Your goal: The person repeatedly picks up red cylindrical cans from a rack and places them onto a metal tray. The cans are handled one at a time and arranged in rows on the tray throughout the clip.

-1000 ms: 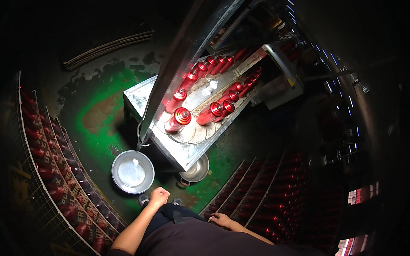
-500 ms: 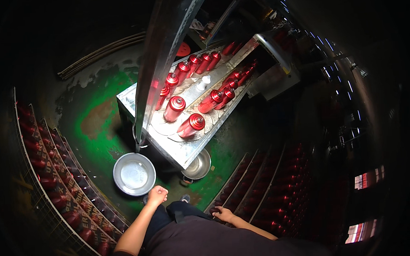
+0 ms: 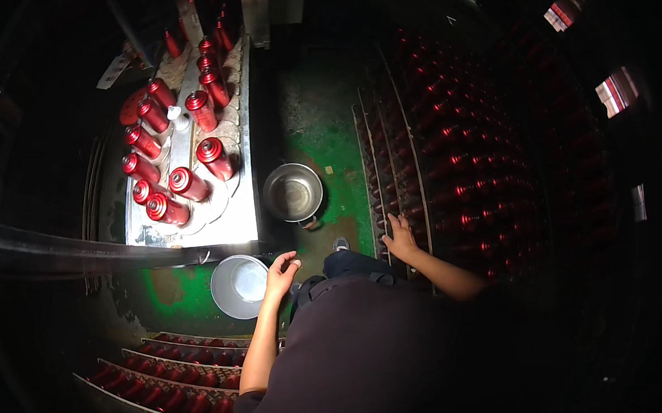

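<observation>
My left hand (image 3: 278, 274) is held in the air by the rim of a pale metal basin (image 3: 240, 287), its fingers loosely bent and apart, holding nothing. My right hand (image 3: 401, 240) reaches to the edge of a rack at my right, fingers spread. Whether its fingertips touch the rack (image 3: 424, 202) cannot be made out. Shiny red bottles (image 3: 454, 159) with stepped shoulders fill that rack in rows. More red bottles, such as the near one (image 3: 188, 185), stand upright on a brightly lit conveyor table (image 3: 236, 224), around a small white object (image 3: 178, 117).
A second metal pot (image 3: 293, 193) stands on the green floor (image 3: 336, 143) beside the table. Behind my left arm is another rack (image 3: 168, 376) of red bottles. A dark metal post (image 3: 82, 250) crosses in front of the table, and a red round stool (image 3: 132, 106) stands beyond it.
I have turned to the right, so the table now lies at my left and the rack at my right. My left hand has loosened from a fist; my right fingers have spread out.
</observation>
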Demonstrator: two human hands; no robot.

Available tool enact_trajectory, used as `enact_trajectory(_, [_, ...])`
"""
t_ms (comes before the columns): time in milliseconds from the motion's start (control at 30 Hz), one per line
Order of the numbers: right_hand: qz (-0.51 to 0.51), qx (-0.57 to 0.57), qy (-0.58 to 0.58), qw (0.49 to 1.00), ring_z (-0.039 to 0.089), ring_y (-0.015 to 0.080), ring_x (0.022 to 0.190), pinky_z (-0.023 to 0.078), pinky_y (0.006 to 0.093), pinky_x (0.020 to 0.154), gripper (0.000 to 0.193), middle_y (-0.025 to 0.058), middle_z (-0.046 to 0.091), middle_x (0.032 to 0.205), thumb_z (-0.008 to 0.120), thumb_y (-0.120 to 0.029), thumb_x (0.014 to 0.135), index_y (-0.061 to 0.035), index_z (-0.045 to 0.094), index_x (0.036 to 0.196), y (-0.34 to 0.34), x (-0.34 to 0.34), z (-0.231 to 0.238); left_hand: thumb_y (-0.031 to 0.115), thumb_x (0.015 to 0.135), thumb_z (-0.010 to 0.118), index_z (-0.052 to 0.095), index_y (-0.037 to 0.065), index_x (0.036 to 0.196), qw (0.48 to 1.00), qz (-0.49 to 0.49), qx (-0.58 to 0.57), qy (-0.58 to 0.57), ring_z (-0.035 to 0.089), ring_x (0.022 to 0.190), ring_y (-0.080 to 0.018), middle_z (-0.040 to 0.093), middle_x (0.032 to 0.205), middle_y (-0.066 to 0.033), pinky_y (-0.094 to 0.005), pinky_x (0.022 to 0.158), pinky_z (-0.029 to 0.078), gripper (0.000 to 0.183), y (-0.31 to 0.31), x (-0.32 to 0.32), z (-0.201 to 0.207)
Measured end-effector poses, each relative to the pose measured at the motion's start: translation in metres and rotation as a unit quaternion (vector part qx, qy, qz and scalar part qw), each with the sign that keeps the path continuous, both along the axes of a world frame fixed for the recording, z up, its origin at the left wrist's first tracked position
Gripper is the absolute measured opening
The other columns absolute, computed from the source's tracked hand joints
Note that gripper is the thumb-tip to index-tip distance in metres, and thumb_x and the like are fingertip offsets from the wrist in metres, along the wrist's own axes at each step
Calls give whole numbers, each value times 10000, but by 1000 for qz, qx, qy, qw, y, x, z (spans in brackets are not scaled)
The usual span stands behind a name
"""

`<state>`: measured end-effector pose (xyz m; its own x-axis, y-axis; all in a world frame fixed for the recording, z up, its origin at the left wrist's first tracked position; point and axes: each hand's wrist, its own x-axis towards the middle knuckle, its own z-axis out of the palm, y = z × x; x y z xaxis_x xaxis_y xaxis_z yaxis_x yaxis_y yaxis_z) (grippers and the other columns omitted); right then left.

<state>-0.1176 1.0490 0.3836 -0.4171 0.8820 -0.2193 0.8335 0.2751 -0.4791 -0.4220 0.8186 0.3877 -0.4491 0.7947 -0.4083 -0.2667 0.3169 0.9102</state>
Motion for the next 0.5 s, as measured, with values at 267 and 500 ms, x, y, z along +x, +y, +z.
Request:
enact_trajectory(267, [-166, 137, 157, 964, 443, 480, 1337, 429, 493, 1099, 699, 253, 344, 1516, 680, -100, 878, -92, 399, 1517, -8, 89, 11, 86, 929, 728, 624, -26, 1287, 966, -244, 3, 92, 651, 1060, -135, 689, 1180, -74, -287, 960, 511, 389, 124, 34, 15])
enact_trajectory(500, [-268, 307, 113, 906, 351, 498, 1370, 386, 558, 1101, 625, 267, 300, 1539, 702, -127, 846, -194, 570, 1453, -11, 152, 41, 161, 857, 751, 569, 172, 1424, 820, -456, 141, 317, 595, 1222, -397, 596, 1355, -214, -402, 1026, 495, 596, 270, 139, 76])
